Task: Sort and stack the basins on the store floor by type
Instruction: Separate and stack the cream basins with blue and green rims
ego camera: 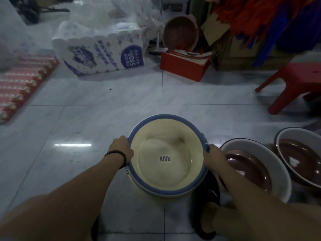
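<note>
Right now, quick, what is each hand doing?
Left hand: grips the blue-rimmed basin by its left rim.
Right hand: grips the same basin by its right rim.

- Tiled floor (78, 122): pale grey, glossy, with dark grout lines and a streak of reflected light on the left.
- Toilet-roll multipack (100, 53): white rolls in clear wrap with purple-blue print and "5000" in a circle; lies on the floor, upper left of centre.
- Clear-wrapped white bundles (125, 11): behind the multipack, blurred.
- Pink-and-red packs (22, 84): a flat row at the left edge; contents cannot be told.
- Red cardboard box (184, 66): open-topped, on the floor to the right of the multipack.
- Brown carton (234, 54): just beside the red box, on its right.
- Orange and blue strands (257, 16): hang at top right, above the carton.
- Red plastic stool (295, 80): at the right edge, partly cut off.
</note>
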`<state>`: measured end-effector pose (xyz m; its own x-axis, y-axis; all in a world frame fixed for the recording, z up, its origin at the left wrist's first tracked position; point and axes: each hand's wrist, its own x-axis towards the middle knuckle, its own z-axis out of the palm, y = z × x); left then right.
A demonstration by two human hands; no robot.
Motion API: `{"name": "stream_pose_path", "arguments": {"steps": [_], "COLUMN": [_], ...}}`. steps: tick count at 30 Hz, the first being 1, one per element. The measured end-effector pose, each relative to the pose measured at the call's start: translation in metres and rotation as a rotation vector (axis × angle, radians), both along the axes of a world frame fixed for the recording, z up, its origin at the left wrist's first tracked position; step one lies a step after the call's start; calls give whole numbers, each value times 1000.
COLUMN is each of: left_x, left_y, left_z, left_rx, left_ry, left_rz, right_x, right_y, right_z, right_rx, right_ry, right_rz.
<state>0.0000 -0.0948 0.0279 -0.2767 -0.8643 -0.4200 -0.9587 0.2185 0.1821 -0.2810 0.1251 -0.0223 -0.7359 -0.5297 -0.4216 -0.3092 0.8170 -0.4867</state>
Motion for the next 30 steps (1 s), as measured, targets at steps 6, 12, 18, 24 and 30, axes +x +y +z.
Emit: {"name": "stream_pose_path", "arguments": {"steps": [6, 12, 18, 24, 30], "left_x": [-13, -14, 4, 23, 130], "left_y": [9, 10, -11, -7, 11], "left_z": [-14, -14, -10, 70, 183], "left_rx": [135, 405, 555, 296, 118], "left_ry": [-139, -171, -95, -227, 75], "left_rz": [10, 15, 67, -244, -219], "right_x": [6, 18, 24, 88, 218], "right_y": [-13, -24, -32, -85, -109], "right_z": [-16, -8, 8, 88, 190], "right_rx": [208, 269, 282, 132, -246], "right_ry": [-49, -137, -148, 32, 2], "right_rz": [79, 92, -19, 203, 573]}}
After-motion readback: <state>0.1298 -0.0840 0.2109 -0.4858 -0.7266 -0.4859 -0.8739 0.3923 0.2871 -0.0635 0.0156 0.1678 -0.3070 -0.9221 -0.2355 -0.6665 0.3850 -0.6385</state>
